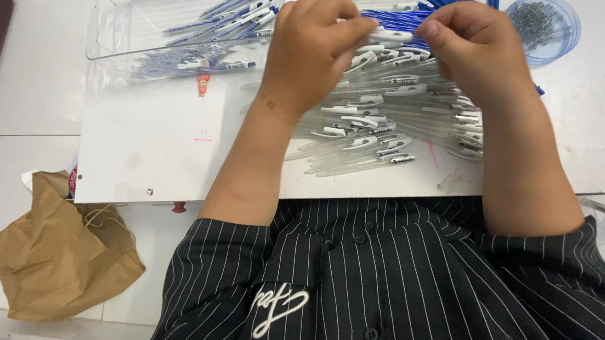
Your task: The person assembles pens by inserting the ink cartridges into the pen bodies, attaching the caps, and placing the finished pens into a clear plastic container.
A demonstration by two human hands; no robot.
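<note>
My left hand and my right hand meet over a heap of clear pen barrels on a white board. Between the fingertips of both hands is one clear pen with a white clip. Blue ink refills lie in a bunch just behind the hands. A clear plastic tray at the far left holds several finished blue-and-white pens.
A round clear dish of small metal springs stands at the far right. A crumpled brown paper bag lies on the tiled floor at the left. My striped black shirt fills the near edge.
</note>
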